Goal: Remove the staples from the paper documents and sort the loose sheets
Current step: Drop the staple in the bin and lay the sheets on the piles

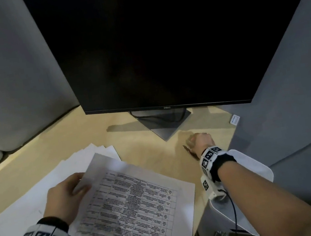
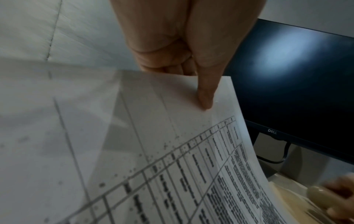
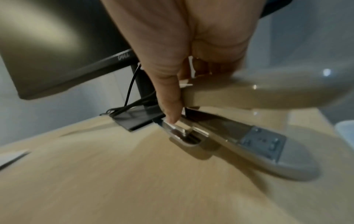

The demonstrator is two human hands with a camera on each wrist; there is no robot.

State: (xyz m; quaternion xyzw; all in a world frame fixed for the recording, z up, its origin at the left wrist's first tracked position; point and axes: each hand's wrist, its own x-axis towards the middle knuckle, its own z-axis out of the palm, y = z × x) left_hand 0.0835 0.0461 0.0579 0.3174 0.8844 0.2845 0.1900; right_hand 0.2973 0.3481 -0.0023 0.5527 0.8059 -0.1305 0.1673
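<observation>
- The left hand [image 1: 65, 197] pinches the upper left corner of a white printed sheet with a black-lined table [image 1: 135, 201], thumb [image 2: 205, 97] on top, fingers curled beneath.
- That sheet is lifted above a fanned stack of white loose pages [image 1: 39, 191] on the pale wooden desk [image 1: 145, 150].
- The right hand [image 1: 200, 141], well apart near the black monitor's stand [image 1: 164, 124], grips a beige stapler [image 3: 239, 121], its arms spread apart.
</observation>
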